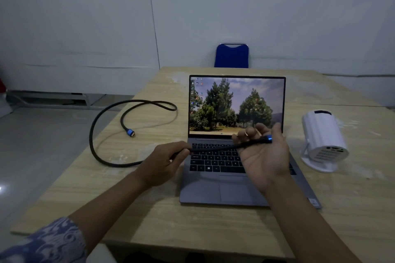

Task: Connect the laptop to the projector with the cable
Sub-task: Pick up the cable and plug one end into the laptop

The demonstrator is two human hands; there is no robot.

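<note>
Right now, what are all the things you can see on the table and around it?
laptop: one, grey, open and switched on, middle of the table.
cable: one, black braided with blue plugs, looped over the table's left edge; one plug lies on the table, the other plug is in the right hand.
projector: one, white, on the table right of the laptop.
table: one, light wood.
chair: one, blue, behind the table.
left hand: one, grips the cable over the laptop's left side.
right hand: one, palm up, holds the plug end above the keyboard.
</note>
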